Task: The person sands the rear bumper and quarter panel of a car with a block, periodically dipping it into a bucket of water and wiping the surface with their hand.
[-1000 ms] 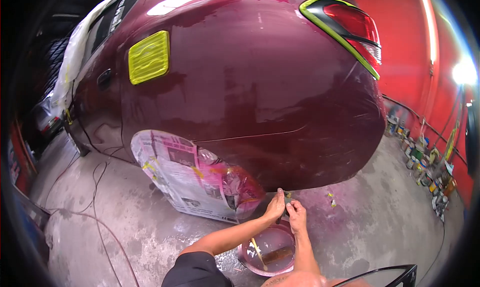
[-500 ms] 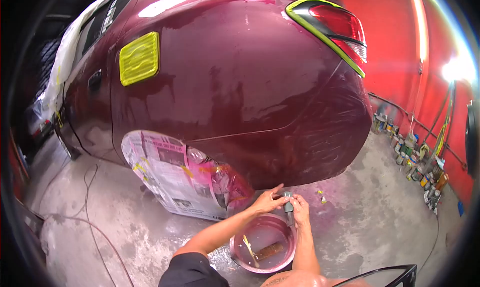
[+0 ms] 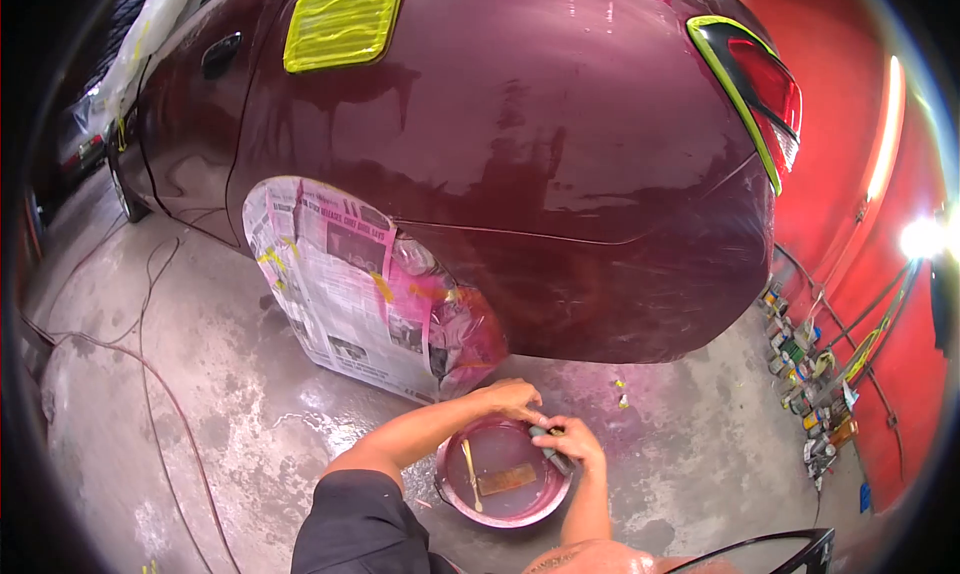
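Over the rim of a round basin (image 3: pixel 463 502), my right hand (image 3: pixel 570 441) has its fingers closed round a small grey-green block (image 3: pixel 541 433), with a greyish piece hanging below it. My left hand (image 3: pixel 514 399) is beside it, its fingers bent together near the block; what they hold, if anything, is hidden. Inside the basin lie a brown rectangular block (image 3: pixel 507 479) and a thin pale stick (image 3: pixel 470 469) in cloudy liquid. Just beyond the hands stands the maroon car (image 3: pixel 600 304), its wheel wrapped in newspaper (image 3: pixel 340 284).
Yellow-green tape covers the fuel flap (image 3: pixel 343 21) and edges the tail light (image 3: pixel 770 79). Hoses (image 3: pixel 165 404) run over the floor at left. Cans (image 3: pixel 805 394) line the red wall (image 3: pixel 850 214) at right. Small scraps (image 3: pixel 622 400) lie on the floor.
The view has shifted, so the car sits higher in it. Both hands have moved lower over the basin, and the grey-green block is now tilted instead of upright.
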The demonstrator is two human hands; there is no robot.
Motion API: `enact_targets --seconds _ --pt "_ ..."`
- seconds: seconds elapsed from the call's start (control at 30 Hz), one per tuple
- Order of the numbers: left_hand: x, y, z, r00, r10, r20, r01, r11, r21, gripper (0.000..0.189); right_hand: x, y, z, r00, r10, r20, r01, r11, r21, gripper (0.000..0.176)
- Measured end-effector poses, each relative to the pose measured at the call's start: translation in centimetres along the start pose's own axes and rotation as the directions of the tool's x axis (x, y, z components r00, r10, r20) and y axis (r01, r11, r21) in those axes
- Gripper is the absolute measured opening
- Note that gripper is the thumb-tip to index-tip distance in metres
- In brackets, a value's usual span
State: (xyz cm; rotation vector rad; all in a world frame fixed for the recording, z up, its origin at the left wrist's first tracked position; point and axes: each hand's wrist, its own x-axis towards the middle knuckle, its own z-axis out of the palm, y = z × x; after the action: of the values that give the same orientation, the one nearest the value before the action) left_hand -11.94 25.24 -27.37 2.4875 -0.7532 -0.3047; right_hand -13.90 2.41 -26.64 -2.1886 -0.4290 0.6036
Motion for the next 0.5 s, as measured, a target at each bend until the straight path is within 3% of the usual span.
enact_targets --seconds 0.07,0.13,0.2,0.27,0.33,0.5 --pt "0.1 -0.1 1.2 0.97 -0.167 -0.175 0.144 0.98 -0.136 0.058 2.3 2.9 2.9 0.993 -0.085 0.088 0.107 0.951 -0.29 0.045" --pt "0.2 -0.4 2.2 0.975 -0.165 -0.147 0.145 0.98 -0.139 0.062 2.0 1.9 5.4 0.988 -0.041 0.147 0.106 0.875 -0.472 0.048" --pt "0.5 -1.1 5.0 0.953 -0.084 -0.291 0.109 0.992 0.071 0.071 2.8 2.4 8.3 0.988 -0.005 0.153 0.084 0.854 -0.514 0.05" --pt "0.5 -1.7 6.3 0.965 -0.078 -0.249 0.104 0.99 0.094 0.075 3.4 3.5 11.3 0.986 0.084 0.144 0.02 0.797 -0.604 0.051" --pt "0.3 -1.6 6.5 0.977 -0.175 -0.12 0.182 0.982 0.046 0.069 1.5 2.2 12.9 0.988 0.039 0.152 0.071 0.754 -0.653 0.045" --pt "1.5 -2.5 6.9 0.979 -0.163 -0.125 0.161 0.987 -0.032 0.059 -1.1 0.3 14.6 0.975 0.128 0.182 0.051 0.668 -0.743 0.038"
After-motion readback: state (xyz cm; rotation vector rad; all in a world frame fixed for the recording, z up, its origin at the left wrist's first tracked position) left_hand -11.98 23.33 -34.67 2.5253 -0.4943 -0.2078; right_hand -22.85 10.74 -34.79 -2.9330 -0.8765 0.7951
